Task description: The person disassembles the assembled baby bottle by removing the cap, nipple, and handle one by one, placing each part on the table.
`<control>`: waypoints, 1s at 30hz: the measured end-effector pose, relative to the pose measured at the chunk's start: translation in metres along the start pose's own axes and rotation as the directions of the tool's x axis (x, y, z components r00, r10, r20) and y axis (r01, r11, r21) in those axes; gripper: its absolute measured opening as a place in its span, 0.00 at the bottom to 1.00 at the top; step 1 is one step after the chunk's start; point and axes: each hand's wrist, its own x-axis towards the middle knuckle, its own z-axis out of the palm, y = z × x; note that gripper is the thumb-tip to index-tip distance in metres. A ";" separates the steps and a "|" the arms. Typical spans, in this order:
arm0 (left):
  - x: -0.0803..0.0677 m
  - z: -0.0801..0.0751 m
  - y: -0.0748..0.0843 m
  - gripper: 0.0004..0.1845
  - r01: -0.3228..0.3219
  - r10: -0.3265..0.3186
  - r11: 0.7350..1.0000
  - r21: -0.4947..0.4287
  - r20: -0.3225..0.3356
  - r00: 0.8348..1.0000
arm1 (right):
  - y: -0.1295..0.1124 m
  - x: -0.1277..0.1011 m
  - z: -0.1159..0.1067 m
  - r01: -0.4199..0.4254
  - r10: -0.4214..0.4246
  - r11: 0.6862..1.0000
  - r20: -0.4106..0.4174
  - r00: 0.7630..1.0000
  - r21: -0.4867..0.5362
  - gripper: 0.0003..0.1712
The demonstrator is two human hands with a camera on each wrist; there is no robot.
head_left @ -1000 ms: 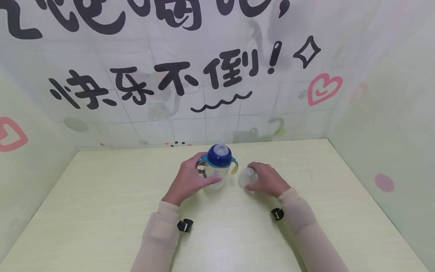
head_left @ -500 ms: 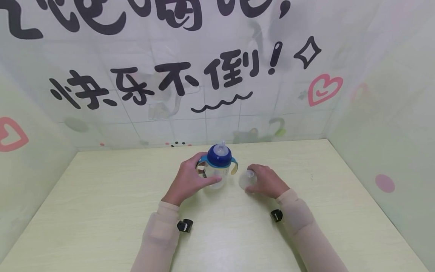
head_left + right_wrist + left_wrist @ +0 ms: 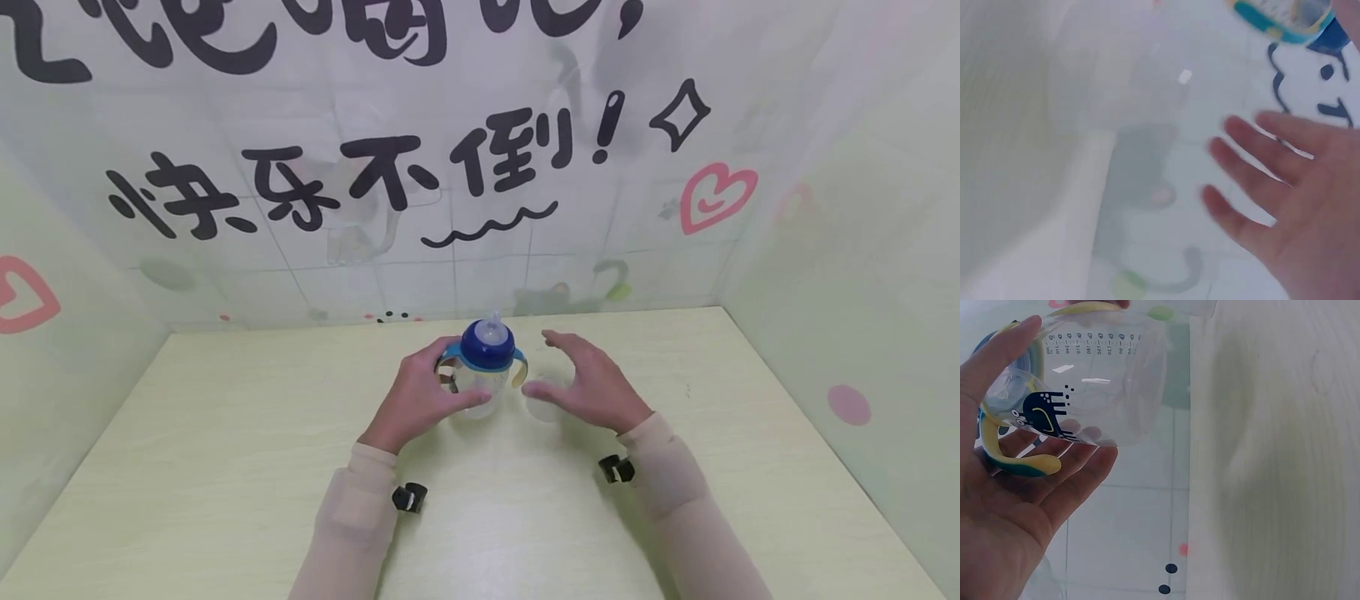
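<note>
A baby bottle [image 3: 487, 350] with a dark blue collar, clear teat and two curved side handles stands upright in my left hand [image 3: 420, 390]. In the left wrist view, the fingers and thumb curl round its clear body [image 3: 1100, 378], which bears a printed scale and a dark animal figure. My right hand [image 3: 592, 385] is spread, fingers apart, holding nothing. Just below its thumb, a translucent dome-shaped cap [image 3: 544, 409] sits on the table to the right of the bottle. The right wrist view shows this cap [image 3: 1116, 69] blurred and apart from the fingertips.
The pale wooden table [image 3: 247, 467] ends at a back wall [image 3: 315, 292] printed with large dark characters. Side walls [image 3: 847, 317] enclose it on both sides. A dark band [image 3: 409, 497] is worn on the left wrist, and another [image 3: 617, 469] on the right.
My right hand has let go of the translucent cap, its fingers opening and lifting off it. The left hand still holds the bottle, almost unmoved.
</note>
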 end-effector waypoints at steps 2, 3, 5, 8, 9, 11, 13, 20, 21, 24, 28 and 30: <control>0.001 0.001 0.000 0.40 -0.004 0.004 1.000 0.004 -0.001 1.000 | -0.007 0.001 -0.001 0.026 -0.021 0.998 -0.078 0.997 0.063 0.42; 0.001 0.002 0.000 0.40 -0.005 0.006 1.000 0.005 -0.001 1.000 | -0.011 0.001 -0.001 0.034 -0.023 0.995 -0.118 0.993 0.089 0.39; 0.001 0.003 0.001 0.39 -0.010 0.010 1.000 0.006 0.003 1.000 | -0.017 0.001 0.001 0.035 -0.011 0.992 -0.188 0.982 0.123 0.35; 0.001 0.006 0.001 0.38 -0.021 0.020 1.000 0.012 0.010 1.000 | -0.024 0.000 0.003 0.024 0.013 0.989 -0.252 0.968 0.143 0.33; 0.001 0.007 0.001 0.38 -0.024 0.024 1.000 0.014 0.012 1.000 | -0.026 0.000 0.004 0.022 0.015 0.990 -0.257 0.966 0.142 0.33; 0.001 0.008 0.002 0.37 -0.034 0.034 0.999 0.017 0.018 0.999 | -0.031 0.001 0.007 0.023 0.012 0.990 -0.250 0.968 0.137 0.33; 0.001 0.010 0.002 0.37 -0.043 0.043 0.999 0.021 0.025 0.999 | -0.034 0.002 0.010 0.027 0.005 0.991 -0.243 0.970 0.128 0.32; 0.000 0.013 0.006 0.36 -0.069 0.067 0.997 0.045 0.045 0.997 | -0.044 0.003 0.018 0.081 -0.064 0.995 -0.270 0.961 0.052 0.31; 0.000 0.013 0.006 0.36 -0.073 0.071 0.996 0.052 0.046 0.996 | -0.045 0.003 0.018 0.086 -0.072 0.995 -0.275 0.959 0.040 0.32; 0.000 0.013 0.007 0.37 -0.083 0.080 0.995 0.063 0.045 0.996 | -0.046 0.003 0.020 0.091 -0.083 0.996 -0.291 0.953 0.014 0.33; 0.001 0.015 0.006 0.37 -0.095 0.092 0.993 0.066 0.043 0.995 | -0.047 0.003 0.019 0.088 -0.083 0.996 -0.308 0.948 0.004 0.34; 0.001 0.015 0.006 0.37 -0.098 0.095 0.993 0.067 0.042 0.995 | -0.047 0.003 0.019 0.090 -0.085 0.996 -0.312 0.946 0.002 0.34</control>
